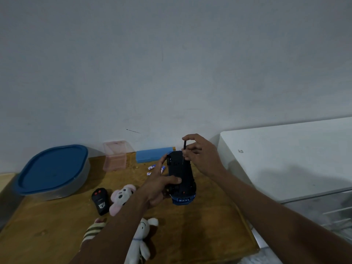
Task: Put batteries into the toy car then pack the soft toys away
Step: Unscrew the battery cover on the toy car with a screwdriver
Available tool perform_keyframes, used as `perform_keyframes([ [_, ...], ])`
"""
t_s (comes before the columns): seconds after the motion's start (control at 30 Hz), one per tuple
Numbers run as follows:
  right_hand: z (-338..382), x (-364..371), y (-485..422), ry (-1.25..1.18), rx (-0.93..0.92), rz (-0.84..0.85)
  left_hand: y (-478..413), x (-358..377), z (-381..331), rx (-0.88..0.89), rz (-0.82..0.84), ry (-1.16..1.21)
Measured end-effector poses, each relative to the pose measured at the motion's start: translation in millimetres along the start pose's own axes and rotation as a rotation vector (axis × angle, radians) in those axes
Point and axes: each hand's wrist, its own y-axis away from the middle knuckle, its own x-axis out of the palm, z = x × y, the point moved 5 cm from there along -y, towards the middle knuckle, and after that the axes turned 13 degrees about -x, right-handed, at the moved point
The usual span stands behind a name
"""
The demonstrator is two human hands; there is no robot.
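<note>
My left hand (160, 185) grips the blue toy car (181, 180), which is held upside down above the wooden table (209, 225) with its black underside facing me. My right hand (200, 155) pinches a thin black screwdriver (184, 147) upright, its tip on the far end of the car's underside. Several small batteries (155, 169) lie on the table just left of the car. A pink soft toy (122, 197), a white soft toy (142, 239) and a striped soft toy (93, 232) lie near my left forearm, partly hidden by it.
A black remote control (100, 201) lies beside the pink toy. A large container with a blue lid (53, 170) stands at the left. A clear pink box (115, 156) and a blue box (152, 154) sit against the wall. A white cabinet (285, 159) stands at the right.
</note>
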Motion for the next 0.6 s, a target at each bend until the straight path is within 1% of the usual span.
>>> perform_keyframes([
  [0.07, 3, -1, 0, 0.048, -0.031, 0.0, 0, 0, 1, -0.001, -0.005, -0.004],
  [0.27, 8, -5, 0, 0.12, -0.078, -0.087, 1, 2, 1, -0.001, -0.005, 0.007],
  [0.37, 12, -3, 1, 0.155, -0.12, -0.065, 2, 1, 0, -0.006, -0.009, 0.012],
  [0.47, 11, -2, 2, 0.13, -0.087, -0.053, 3, 2, -1, -0.006, -0.011, 0.014],
  [0.6, 11, 2, 1, 0.131, -0.123, -0.044, 2, 4, -1, -0.014, -0.013, 0.009],
])
